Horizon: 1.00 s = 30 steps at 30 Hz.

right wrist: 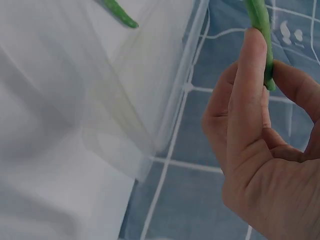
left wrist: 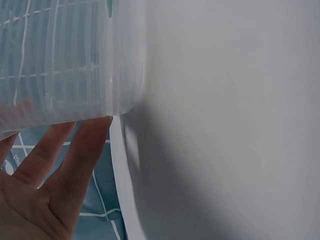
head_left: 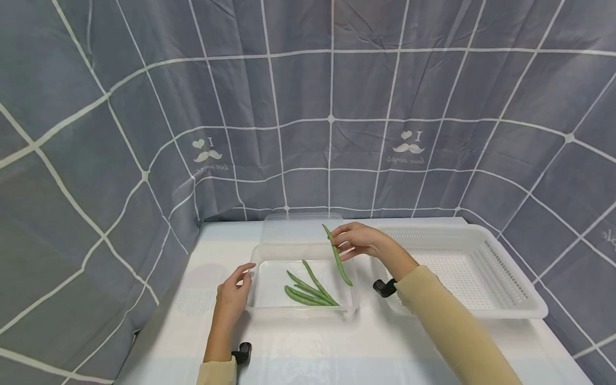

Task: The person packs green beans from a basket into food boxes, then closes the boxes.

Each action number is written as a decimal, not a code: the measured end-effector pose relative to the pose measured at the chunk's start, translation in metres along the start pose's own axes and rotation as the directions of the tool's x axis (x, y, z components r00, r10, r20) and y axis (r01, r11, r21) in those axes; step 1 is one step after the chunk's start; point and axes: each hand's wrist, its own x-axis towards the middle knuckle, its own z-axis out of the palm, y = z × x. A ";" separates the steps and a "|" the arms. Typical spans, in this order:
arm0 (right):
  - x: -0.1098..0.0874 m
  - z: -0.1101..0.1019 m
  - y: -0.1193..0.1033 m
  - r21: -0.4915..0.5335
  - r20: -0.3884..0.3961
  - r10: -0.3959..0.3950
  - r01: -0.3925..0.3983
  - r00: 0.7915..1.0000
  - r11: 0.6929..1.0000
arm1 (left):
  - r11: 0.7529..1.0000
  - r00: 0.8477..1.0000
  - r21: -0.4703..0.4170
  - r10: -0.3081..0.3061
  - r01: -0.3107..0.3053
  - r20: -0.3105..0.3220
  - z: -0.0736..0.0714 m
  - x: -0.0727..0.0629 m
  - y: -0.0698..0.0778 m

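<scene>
My right hand (head_left: 355, 240) pinches a green bean (head_left: 340, 262) between thumb and fingers, above the right side of a clear plastic container (head_left: 308, 313). The right wrist view shows the end of that bean (right wrist: 260, 20) between the fingertips. Several green beans (head_left: 310, 293) lie fanned out on the container's bottom, towards its front right. At the container's left side, my left hand (head_left: 234, 289) touches the wall near the rim with relaxed fingers. In the left wrist view, the left hand (left wrist: 50, 175) meets the clear wall (left wrist: 75, 80), fingertips partly hidden behind it.
On the right stands a white perforated basket (head_left: 524, 310), partly behind the right forearm. A clear lid (head_left: 300, 227) lies behind the container on the white table (head_left: 289, 339). A grey curtain (head_left: 308, 149) with white lines surrounds the back and sides.
</scene>
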 end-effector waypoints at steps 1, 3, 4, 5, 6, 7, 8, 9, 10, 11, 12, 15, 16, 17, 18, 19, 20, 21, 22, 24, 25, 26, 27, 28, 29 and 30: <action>0.004 0.005 0.001 -0.009 0.004 0.005 -0.005 1.000 1.000 | 1.000 1.000 0.002 0.000 0.000 -0.002 0.001 0.000 0.000; 0.012 0.015 0.004 -0.034 0.009 0.020 -0.020 1.000 0.999 | 1.000 1.000 0.003 0.001 -0.001 -0.007 0.001 0.000 -0.001; 0.015 0.020 0.005 -0.047 0.012 0.028 -0.027 1.000 0.999 | 1.000 1.000 0.004 0.002 -0.002 -0.008 0.001 -0.001 -0.001; 0.018 0.024 0.006 -0.063 0.016 0.034 -0.033 0.999 0.997 | 1.000 1.000 0.005 0.003 -0.003 -0.011 0.002 -0.001 -0.001; 0.020 0.029 0.007 -0.076 0.019 0.041 -0.039 0.999 0.996 | 1.000 1.000 0.006 0.005 -0.005 -0.014 0.002 -0.001 -0.001; 0.022 0.033 0.008 -0.092 0.025 0.048 -0.046 0.999 0.995 | 1.000 1.000 0.006 0.008 -0.007 -0.015 0.002 -0.001 -0.001; 0.024 0.037 0.009 -0.110 0.030 0.054 -0.050 0.998 0.993 | 1.000 1.000 0.005 0.010 -0.010 -0.016 0.002 -0.001 -0.001; 0.026 0.040 0.010 -0.125 0.036 0.062 -0.057 0.997 0.991 | 1.000 1.000 0.005 0.013 -0.012 -0.017 0.002 -0.001 -0.001; 0.028 0.044 0.011 -0.144 0.042 0.069 -0.062 0.997 0.988 | 1.000 1.000 0.005 0.016 -0.015 -0.017 0.002 0.000 -0.001; 0.029 0.047 0.012 -0.159 0.047 0.076 -0.068 0.996 0.985 | 1.000 1.000 0.005 0.017 -0.017 -0.017 0.002 0.000 -0.001; 0.031 0.049 0.013 -0.172 0.053 0.086 -0.075 0.995 0.982 | 1.000 1.000 0.006 0.020 -0.020 -0.017 0.002 0.000 -0.001; 0.034 0.057 0.014 -0.221 0.062 0.110 -0.094 0.992 0.971 | 1.000 0.999 0.006 0.025 -0.025 -0.020 0.001 0.001 -0.001; 0.035 0.059 0.014 -0.242 0.062 0.115 -0.097 0.991 0.965 | 1.000 0.999 0.006 0.027 -0.027 -0.020 0.001 0.001 -0.001; 0.035 0.061 0.013 -0.259 0.063 0.121 -0.101 0.991 0.961 | 1.000 0.999 0.006 0.028 -0.028 -0.020 0.001 0.001 0.000; 0.035 0.064 0.013 -0.280 0.064 0.126 -0.103 0.990 0.955 | 1.000 0.999 0.007 0.030 -0.030 -0.021 0.001 0.001 0.000; 0.035 0.066 0.012 -0.299 0.066 0.128 -0.102 0.990 0.949 | 1.000 0.999 0.008 0.030 -0.030 -0.021 0.000 0.002 0.000; 0.035 0.068 0.012 -0.316 0.067 0.130 -0.103 0.989 0.943 | 0.999 0.999 0.008 0.031 -0.031 -0.021 0.000 0.002 0.000; 0.036 0.070 0.012 -0.330 0.070 0.133 -0.103 0.989 0.938 | 0.999 0.999 0.010 0.032 -0.032 -0.021 0.000 0.002 0.000; 0.036 0.072 0.013 -0.343 0.073 0.133 -0.100 0.988 0.934 | 0.999 0.999 0.010 0.031 -0.031 -0.021 0.000 0.002 0.000; 0.037 0.076 0.013 -0.360 0.082 0.132 -0.094 0.988 0.928 | 1.000 0.999 0.010 0.029 -0.029 -0.018 0.000 0.002 0.000; 0.037 0.077 0.014 -0.365 0.089 0.132 -0.091 0.987 0.926 | 1.000 1.000 0.010 0.027 -0.026 -0.015 0.000 0.003 -0.001; 0.038 0.079 0.014 -0.368 0.094 0.134 -0.090 0.987 0.925 | 1.000 1.000 0.010 0.025 -0.025 -0.013 0.000 0.003 -0.001; 0.038 0.080 0.015 -0.370 0.100 0.135 -0.089 0.986 0.925 | 1.000 1.000 0.011 0.023 -0.023 -0.011 0.000 0.003 -0.001; 0.039 0.081 0.015 -0.369 0.104 0.135 -0.088 0.985 0.925 | 1.000 1.000 0.012 0.021 -0.021 -0.009 0.000 0.003 -0.001; 0.039 0.081 0.015 -0.369 0.107 0.135 -0.087 0.985 0.925 | 1.000 1.000 0.011 0.020 -0.020 -0.008 0.000 0.003 -0.001; 0.039 0.082 0.014 -0.368 0.110 0.137 -0.087 0.985 0.926 | 1.000 1.000 0.011 0.020 -0.020 -0.009 0.000 0.003 -0.001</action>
